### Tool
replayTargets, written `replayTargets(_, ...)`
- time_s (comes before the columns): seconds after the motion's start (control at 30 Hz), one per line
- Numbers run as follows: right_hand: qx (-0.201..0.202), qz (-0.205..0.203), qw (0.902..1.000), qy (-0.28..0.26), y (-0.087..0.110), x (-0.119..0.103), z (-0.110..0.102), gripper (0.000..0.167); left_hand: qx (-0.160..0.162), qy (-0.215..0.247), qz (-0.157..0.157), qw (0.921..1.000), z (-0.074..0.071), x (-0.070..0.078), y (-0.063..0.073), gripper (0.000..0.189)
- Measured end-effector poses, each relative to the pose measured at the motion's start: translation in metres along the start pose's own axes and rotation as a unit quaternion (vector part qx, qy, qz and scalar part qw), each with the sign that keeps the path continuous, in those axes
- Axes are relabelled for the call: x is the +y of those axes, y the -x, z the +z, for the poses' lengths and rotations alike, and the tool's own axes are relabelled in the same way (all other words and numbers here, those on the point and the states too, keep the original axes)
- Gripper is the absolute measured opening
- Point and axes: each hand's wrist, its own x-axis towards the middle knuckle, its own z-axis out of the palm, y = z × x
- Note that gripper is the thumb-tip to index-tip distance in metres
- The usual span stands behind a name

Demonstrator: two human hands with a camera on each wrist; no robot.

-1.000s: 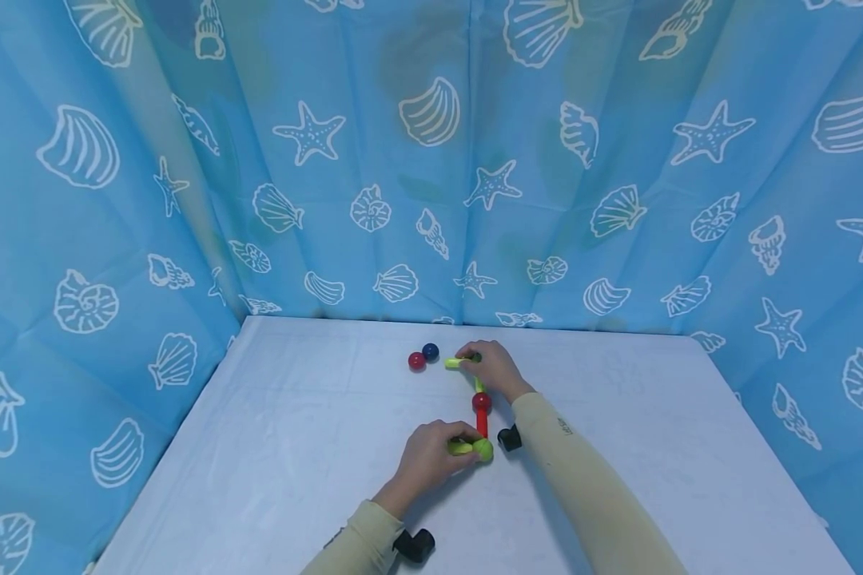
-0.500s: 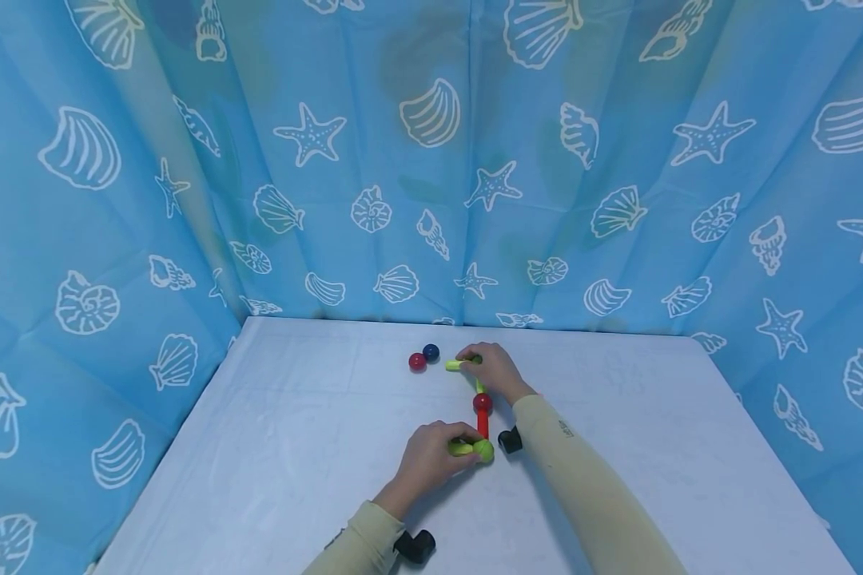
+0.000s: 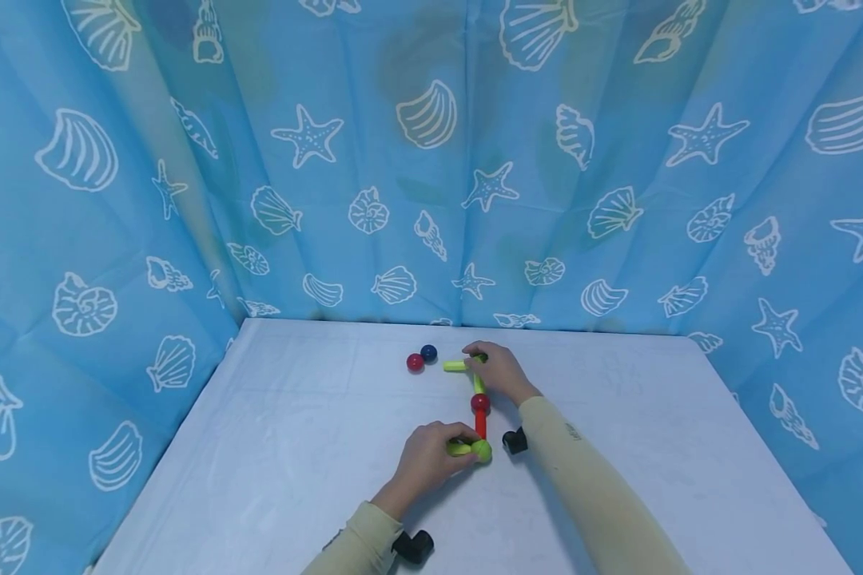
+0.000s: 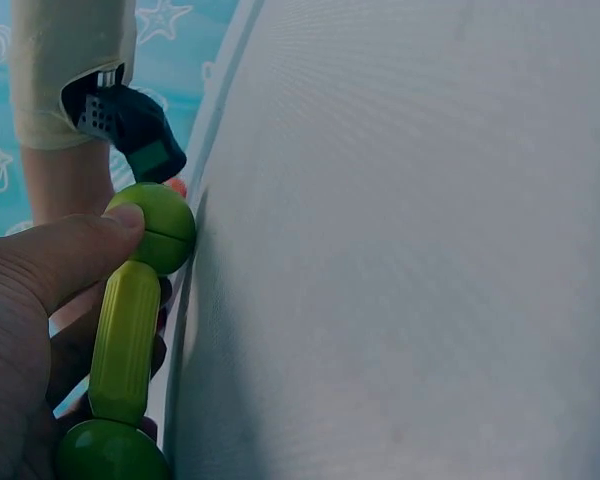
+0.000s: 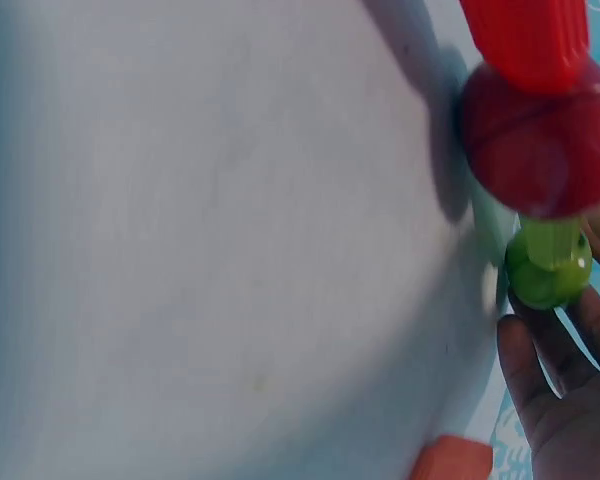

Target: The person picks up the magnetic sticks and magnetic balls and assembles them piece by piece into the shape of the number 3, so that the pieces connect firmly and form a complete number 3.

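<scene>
On the white table a chain of toy balls and rods runs between my hands. My left hand (image 3: 431,455) grips its near end, thumb on a green ball (image 4: 165,225) and fingers behind a yellow-green rod (image 4: 125,345); another green ball (image 4: 112,452) lies below it. A red rod (image 3: 481,425) leads from the near ball to a red ball (image 3: 480,402), then a yellow-green rod (image 3: 479,383) continues away. At the far end my right hand (image 3: 499,371) holds a green ball (image 5: 548,272), partly hidden by its fingers. A yellow-green rod (image 3: 455,366) sticks out leftward there.
Loose red (image 3: 415,363) and dark blue balls (image 3: 428,353) lie left of the far end. An orange-red piece (image 5: 452,460) shows at the bottom of the right wrist view. A blue seashell curtain (image 3: 431,200) stands behind the table (image 3: 295,447).
My right hand has shifted slightly right, showing more of the yellow-green rods at the far end. My left hand keeps its grip in nearly the same place.
</scene>
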Motion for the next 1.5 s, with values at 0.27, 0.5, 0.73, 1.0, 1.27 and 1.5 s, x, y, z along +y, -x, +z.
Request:
replayTargets(0.27,-0.01,-0.002,0.9998,-0.015,0.008,0.011,-0.012,0.033,-0.007,0.005,-0.011,0.9999,-0.001,0.001,0.0,0.027)
replayTargets(0.5,-0.021,0.01,0.9996,-0.018,0.013,0.014,-0.02,0.032,-0.008,0.01,-0.012,0.9998,-0.002,0.003,0.0,0.027)
replayTargets(0.73,-0.021,0.028,0.9989,-0.03,0.012,0.015,-0.022,0.031,-0.007,0.012,-0.008,0.9999,-0.002,0.004,0.0,0.027)
replayTargets(1.0,-0.024,0.022,0.9987,-0.04,0.012,0.018,-0.021,0.031,-0.008,0.011,-0.005,0.9999,-0.003,0.002,0.0,0.027)
replayTargets(1.27,-0.025,0.018,0.9987,-0.04,0.009,0.021,-0.019,0.032,-0.011,0.001,-0.008,0.9999,-0.007,0.004,0.0,0.033)
replayTargets(1.5,-0.026,0.017,0.9988,-0.039,0.01,0.022,-0.02,0.032,0.002,0.001,-0.036,0.9993,-0.012,-0.003,-0.002,0.029)
